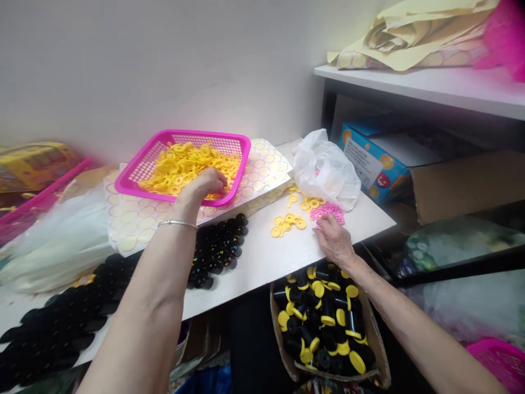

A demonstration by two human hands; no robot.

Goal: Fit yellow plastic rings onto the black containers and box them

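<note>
My left hand (210,182) reaches into a pink basket (241,164), its curled fingers among many yellow plastic pieces (186,161); what they hold is hidden. A bracelet circles that wrist. On the white table (254,262), my right hand (333,236) has its fingers bent together at the front edge of a pile of small pink pieces (332,210); anything in its fingertips is too small to tell. Loose yellow pieces (287,223) lie left of the pink pile. Black cylinders (219,246) stand packed in rows between my arms, with specks of colour on their tops.
Below the table's front edge, a cardboard box (281,339) holds black cylinders with yellow caps. A white plastic bag (326,169) sits behind the pink pile. A blue box (369,158) and a shelf (418,90) stand at the right. More black cylinders (61,312) line the left.
</note>
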